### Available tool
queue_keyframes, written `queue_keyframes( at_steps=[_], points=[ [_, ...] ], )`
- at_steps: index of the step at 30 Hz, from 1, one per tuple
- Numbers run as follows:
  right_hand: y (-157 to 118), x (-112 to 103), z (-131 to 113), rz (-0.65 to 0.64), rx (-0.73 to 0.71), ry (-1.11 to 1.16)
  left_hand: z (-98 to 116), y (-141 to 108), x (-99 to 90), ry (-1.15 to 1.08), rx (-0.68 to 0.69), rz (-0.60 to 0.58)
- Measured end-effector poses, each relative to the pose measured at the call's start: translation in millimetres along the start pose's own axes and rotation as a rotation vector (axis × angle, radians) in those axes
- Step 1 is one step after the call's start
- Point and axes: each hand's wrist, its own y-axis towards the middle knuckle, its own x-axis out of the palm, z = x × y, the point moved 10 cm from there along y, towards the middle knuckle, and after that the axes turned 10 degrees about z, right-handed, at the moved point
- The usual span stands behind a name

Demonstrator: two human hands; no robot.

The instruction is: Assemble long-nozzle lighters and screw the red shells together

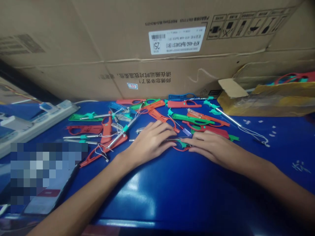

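Brown cardboard from a large box (pixel 86 42) walled off the back of the blue table (pixel 118 196), and against it, at the right, stood a small carton (pixel 268 100) with red and green parts inside. I took that carton as my marker. Left of it and nearer the person, the two hands met over one piece: a metal rod (pixel 132 140) with a green trigger part (pixel 182 144), just above a red casing (pixel 180 149). The left hand (pixel 149 141) had fingers and thumb closed about the rod. The right hand (pixel 211 147) had its fingertips at the trigger part; whether they gripped or only pressed, I could not tell.

That piece looked unfinished to me, neither closed up nor laid aside. Just left of the carton, one wired rod (pixel 230 118) lay loose; well to its left, another rod (pixel 118 137) rested across red casings (pixel 107 129). Plenty of parts lay separate, and I saw none plainly complete. Between carton and hands lay a screwdriver (pixel 186 131).
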Motion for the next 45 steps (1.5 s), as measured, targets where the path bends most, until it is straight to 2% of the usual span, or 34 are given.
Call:
queue_keyframes(
  at_steps=[7,13,18,23,28,31,36,42,45],
  points=[
    [-1,-6,5,0.004,0.009,-0.054,-18,-2,3.4,0.027,-0.061,-0.078],
    [-2,-7,6,0.024,-0.005,-0.09,-16,-2,3.6,0.026,-0.054,-0.074],
    [-5,-8,3,0.04,-0.031,-0.1,-14,-2,1.8,0.063,-0.036,-0.027],
    [-8,-9,11,0.094,0.02,-0.124,-16,-4,3.5,0.012,-0.084,-0.015],
    [-6,-10,11,0.117,0.01,-0.151,-18,-4,3.2,-0.016,-0.126,0.005],
    [-2,-12,8,0.132,0.015,-0.175,-17,-5,4.6,0.001,-0.129,-0.001],
    [1,-6,-3,0.084,-0.05,-0.196,-18,-5,9.5,0.053,-0.163,-0.061],
    [-2,-3,1,0.092,-0.02,-0.132,-3,-4,10.8,0.088,-0.045,-0.089],
    [-3,-4,6,0.122,0.024,-0.108,-3,-6,11.5,0.093,-0.03,-0.083]
  ],
)
